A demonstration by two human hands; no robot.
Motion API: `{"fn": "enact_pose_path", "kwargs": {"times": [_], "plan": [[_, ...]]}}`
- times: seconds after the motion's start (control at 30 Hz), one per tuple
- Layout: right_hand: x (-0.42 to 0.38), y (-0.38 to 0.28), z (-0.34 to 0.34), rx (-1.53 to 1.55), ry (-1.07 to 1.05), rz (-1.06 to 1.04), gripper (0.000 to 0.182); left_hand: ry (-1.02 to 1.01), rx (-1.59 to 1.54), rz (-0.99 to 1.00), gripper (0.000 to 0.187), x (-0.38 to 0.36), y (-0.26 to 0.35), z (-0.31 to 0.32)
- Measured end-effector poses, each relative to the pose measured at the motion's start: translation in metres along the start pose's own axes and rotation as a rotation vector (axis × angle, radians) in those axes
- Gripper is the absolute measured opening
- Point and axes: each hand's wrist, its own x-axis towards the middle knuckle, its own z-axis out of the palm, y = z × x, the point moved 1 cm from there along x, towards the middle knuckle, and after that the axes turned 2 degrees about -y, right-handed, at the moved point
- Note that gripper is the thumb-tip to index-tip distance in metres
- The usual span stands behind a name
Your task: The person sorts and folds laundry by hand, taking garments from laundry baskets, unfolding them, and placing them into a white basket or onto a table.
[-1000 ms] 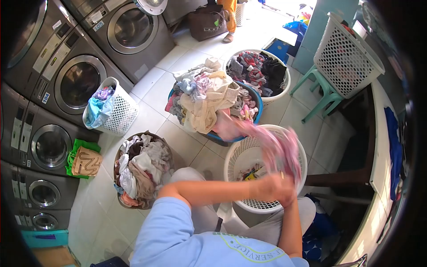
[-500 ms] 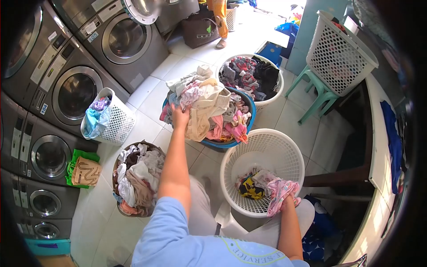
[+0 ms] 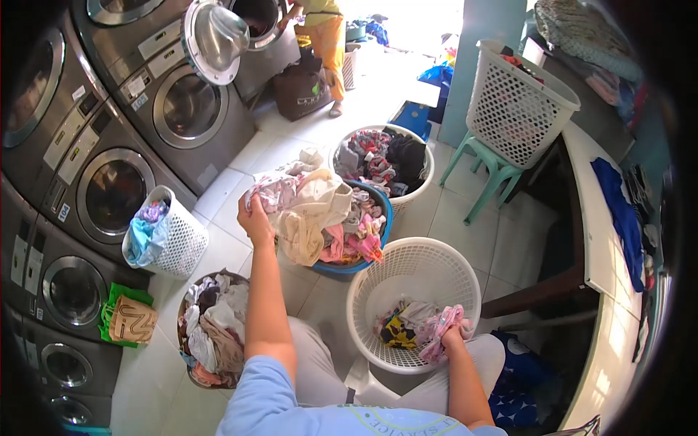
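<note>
My left hand [image 3: 254, 219] is closed on a pale pink printed garment [image 3: 280, 187], beside cream-coloured clothes [image 3: 314, 211] that overhang the near left side of a blue tub [image 3: 389, 218]. More pink and grey laundry [image 3: 360, 236] lies in that tub. My right hand [image 3: 452, 338] grips a pink patterned cloth [image 3: 442, 327] at the near right rim of a white perforated basket [image 3: 356, 309]. Inside this basket, a yellow-and-black cloth [image 3: 398, 333] and a whitish cloth [image 3: 419, 314] lie at the bottom. The exact kinds of the held garments cannot be made out.
A full laundry basket [image 3: 218, 327] stands left of my legs. Another white basket [image 3: 182, 240] is near stacked washing machines [image 3: 116, 185]. Dark and red clothes fill a round basket [image 3: 429, 171] ahead. A green stool [image 3: 483, 167] bears a white basket [image 3: 509, 109]. A person [image 3: 323, 43] stands at the machines.
My left hand has drawn the pale pink garment leftward across the pile. My right hand still holds the pink cloth at the basket rim. The view has tilted upward, showing more of the other person.
</note>
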Motion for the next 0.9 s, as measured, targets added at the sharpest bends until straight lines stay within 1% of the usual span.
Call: {"fn": "enact_pose_path", "kwargs": {"times": [0.03, 0.07, 0.13, 0.17, 0.2, 0.23, 0.27, 0.3, 0.37, 0.4, 0.47, 0.53, 0.57, 0.6, 0.63, 0.67, 0.73, 0.77, 0.8, 0.83, 0.87, 0.9], "plan": [[0.003, 0.002, -0.001, -0.044, 0.022, -0.009, 0.036, -0.011, -0.009, 0.01, 0.019, -0.003, 0.018, 0.004], [0.006, 0.005, -0.002, -0.089, 0.041, -0.019, 0.036, -0.035, -0.096, -0.027, 0.019, -0.006, 0.035, 0.008], [0.019, 0.02, -0.009, -0.176, 0.063, -0.055, 0.037, -0.073, -0.255, -0.084, 0.019, -0.011, 0.055, 0.015], [0.02, 0.022, -0.007, -0.199, 0.058, -0.069, 0.038, -0.086, -0.269, -0.074, 0.019, -0.014, 0.064, 0.018], [-0.036, -0.017, 0.015, -0.084, -0.02, 0.027, 0.046, -0.162, -0.23, -0.096, 0.02, -0.019, 0.073, 0.021], [-0.031, -0.017, 0.014, -0.069, -0.015, 0.009, 0.046, -0.239, -0.193, -0.12, 0.02, -0.023, 0.078, 0.025], [-0.023, -0.011, 0.01, -0.066, 0.041, 0.058, 0.048, -0.306, -0.165, -0.137, 0.02, -0.028, 0.077, 0.028], [-0.018, -0.008, 0.006, -0.06, 0.099, 0.106, 0.049, -0.329, -0.187, -0.134, 0.02, -0.031, 0.072, 0.033], [-0.011, -0.005, -0.001, -0.052, 0.099, 0.087, 0.053, -0.537, 0.192, -0.148, 0.026, -0.039, 0.059, 0.042], [-0.009, -0.004, -0.001, -0.043, 0.077, 0.089, 0.055, -0.55, 0.177, -0.14, 0.026, -0.046, 0.057, 0.046], [0.001, 0.002, -0.004, -0.026, 0.013, 0.09, 0.059, -0.693, 0.501, -0.245, 0.026, -0.063, 0.05, 0.048], [-0.001, 0.002, -0.004, -0.056, 0.015, 0.091, 0.063, -0.683, 0.627, -0.227, 0.02, -0.083, 0.036, 0.047], [-0.001, 0.001, -0.002, -0.081, 0.023, 0.108, 0.067, -0.702, 0.418, -0.252, 0.018, -0.102, 0.057, 0.055], [-0.001, -0.003, -0.001, -0.085, 0.01, 0.1, 0.067, -0.721, 0.21, -0.275, 0.016, -0.126, 0.077, 0.064], [-0.003, -0.006, -0.002, -0.067, -0.038, 0.189, 0.066, -0.802, 0.203, -0.146, 0.015, -0.143, 0.059, 0.065], [-0.007, -0.008, -0.002, -0.049, -0.082, 0.282, 0.066, -0.92, 0.151, 0.004, 0.016, -0.168, 0.091, 0.075], [-0.018, -0.015, 0.007, -0.084, -0.092, 0.297, 0.066, -1.139, 0.261, -0.205, 0.022, -0.227, 0.094, 0.073], [-0.022, -0.018, 0.011, -0.114, -0.097, 0.311, 0.067, -1.208, 0.244, 0.111, 0.024, -0.257, 0.08, 0.068], [-0.023, -0.017, 0.01, -0.117, -0.105, 0.309, 0.067, -1.368, 0.322, -0.166, 0.029, -0.283, 0.085, 0.064], [-0.023, -0.015, 0.007, 0.033, -0.455, 0.216, 0.062, -1.513, 0.398, -0.456, 0.034, -0.304, 0.092, 0.06], [-0.025, -0.015, 0.008, 0.189, -0.801, 0.117, 0.057, -1.513, 0.403, -0.453, 0.034, -0.317, 0.088, 0.058], [-0.023, -0.013, 0.009, 0.192, -0.804, 0.117, 0.057, -1.569, 0.356, -0.367, 0.037, -0.329, 0.085, 0.058]]}}
